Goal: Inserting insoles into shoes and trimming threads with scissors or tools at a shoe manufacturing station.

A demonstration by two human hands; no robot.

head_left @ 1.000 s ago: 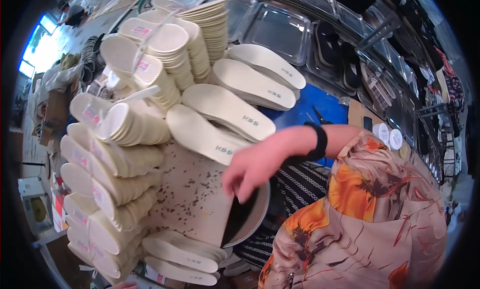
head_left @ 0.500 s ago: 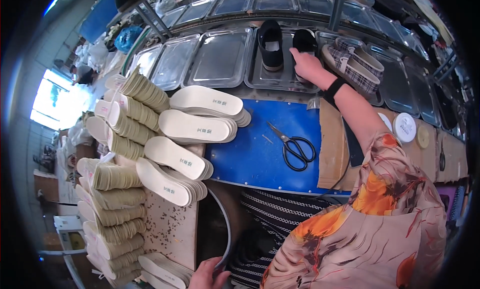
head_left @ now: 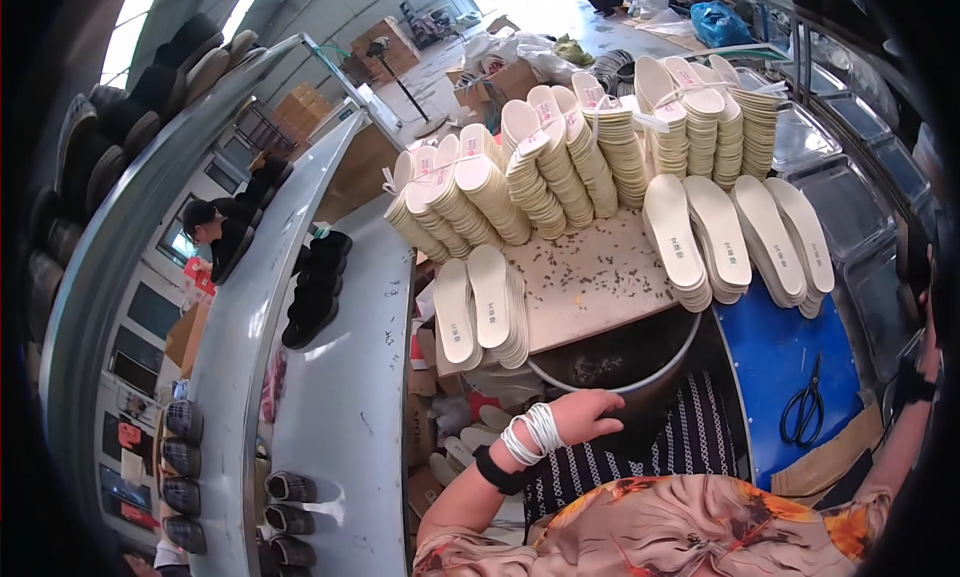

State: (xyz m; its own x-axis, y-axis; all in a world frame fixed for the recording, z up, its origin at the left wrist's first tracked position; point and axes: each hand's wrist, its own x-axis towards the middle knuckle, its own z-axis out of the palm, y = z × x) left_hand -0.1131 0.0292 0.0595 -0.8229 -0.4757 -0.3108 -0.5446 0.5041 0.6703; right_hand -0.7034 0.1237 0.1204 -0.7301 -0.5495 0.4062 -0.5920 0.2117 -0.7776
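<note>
My left hand (head_left: 588, 417) has its fingers apart and holds nothing, just below the curved grey rim (head_left: 668, 377) of a dark bin. White bands (head_left: 538, 432) are looped around that wrist. My right hand (head_left: 929, 322) is at the far right edge beside a dark shoe (head_left: 912, 255); its fingers are too hidden to tell whether it grips it. Between the hands lie flat stacks of cream insoles (head_left: 772, 245), and another pair of insole stacks (head_left: 485, 307) sits left on the board (head_left: 590, 302). Black-handled scissors (head_left: 803, 412) rest on the blue work surface (head_left: 765, 362).
Tied bundles of insoles (head_left: 570, 162) line the board's far side. Metal trays (head_left: 860, 212) run along the right. Left is a grey metal rack (head_left: 345, 417) with dark shoes (head_left: 318, 287) and plaid shoes (head_left: 182, 452). A person in a cap (head_left: 203, 220) is beyond it.
My view has swung left, bringing the shoe rack into sight. My left hand has come further into view; my right hand now shows only at the right edge, near the trays.
</note>
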